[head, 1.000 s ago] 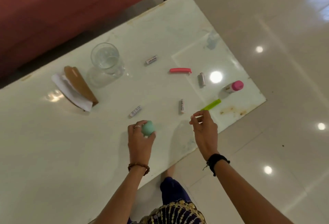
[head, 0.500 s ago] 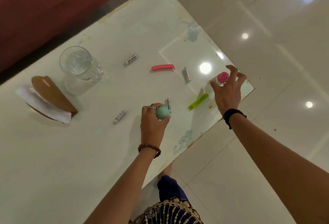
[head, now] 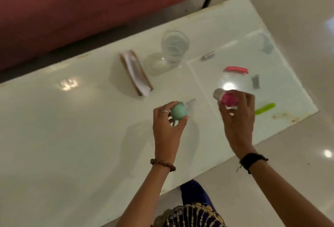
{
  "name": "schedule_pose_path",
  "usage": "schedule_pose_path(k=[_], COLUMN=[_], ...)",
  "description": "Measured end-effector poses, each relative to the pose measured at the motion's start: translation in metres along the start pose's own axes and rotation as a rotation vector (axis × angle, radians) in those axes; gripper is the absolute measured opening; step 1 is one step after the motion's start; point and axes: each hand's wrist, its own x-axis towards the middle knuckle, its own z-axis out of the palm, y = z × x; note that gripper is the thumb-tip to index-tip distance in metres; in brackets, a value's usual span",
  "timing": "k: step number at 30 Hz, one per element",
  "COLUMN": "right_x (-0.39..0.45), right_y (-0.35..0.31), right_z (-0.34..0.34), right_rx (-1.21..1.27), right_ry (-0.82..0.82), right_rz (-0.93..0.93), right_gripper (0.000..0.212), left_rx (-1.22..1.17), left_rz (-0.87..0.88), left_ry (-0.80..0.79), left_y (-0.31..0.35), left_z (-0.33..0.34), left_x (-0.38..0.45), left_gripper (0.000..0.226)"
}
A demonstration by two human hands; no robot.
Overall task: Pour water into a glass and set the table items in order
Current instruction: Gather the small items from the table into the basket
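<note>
Now, left hand (head: pixel 167 127): lower centre of the frame, raised over the table; fingers curled around a small mint-green round object (head: pixel 179 112), thumb on its right side; a ring on one finger, a beaded bracelet (head: pixel 162 164) at the wrist
Right hand (head: pixel 236 118): right of centre, also over the table; fingers closed around a small bottle with a pink cap (head: pixel 226 98); the bottle's pale end points to the upper left, clear of the fingers; a black band (head: pixel 252 160) on the wrist
Hands to each other: near, side by side, not touching
Glass (head: pixel 175 46): upper centre, upright on the table, clear, with water in it; well apart from both hands
Napkin holder (head: pixel 136 73): left of the glass, brown with white paper between its sides
Table (head: pixel 63 136): pale glossy top, running from lower left to upper right; ceiling lights mirrored in it
Pink clip (head: pixel 236 69): right of the glass, lying flat
Green clip (head: pixel 264 109): just right of the right hand, near the table's right edge; partly hidden by the fingers
Small batteries: one (head: pixel 207 56) right of the glass, one (head: pixel 255 81) below the pink clip, both blurred; another small blurred piece (head: pixel 191 102) just beyond the green object, too soft to tell what it is
Sofa (head: pixel 90 6): red, across the upper left of the frame
Floor (head: pixel 298 154): shiny pale tiles at right
</note>
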Motion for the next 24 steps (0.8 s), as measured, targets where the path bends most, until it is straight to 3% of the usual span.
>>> schedule_pose_path(k=[7,13,16,18,24], right_x=[-0.164,-0.279,-0.322,-0.347,-0.393], right_y=[-0.174,-0.307,-0.363,-0.394,-0.435], right_z=[0.135,0.24,0.28,0.305,0.376], right_rx=[0.202,0.326,0.317,0.297,0.02], right_ry=[-0.504,-0.866,-1.005,-1.044,-1.1], right_rz=[-0.268,-0.422,-0.55,-0.651,-0.956], right_gripper=[0.033,0.03,0.031,0.032,0.026], left_rx=[0.054,0.166,0.256,0.315,0.583], left_rz=[0.111,0.086,0.015,-0.056,-0.355], left_ry=[0.365,0.806,0.946,0.969,0.76], left_y=[-0.018,-0.051,-0.078,-0.1,-0.157], left_z=[-0.242,-0.458,-0.541,-0.582,-0.628], left_x=[-0.045,-0.098,-0.124,-0.138,-0.14], left_gripper=[0.044,0.044,0.038,0.038,0.03])
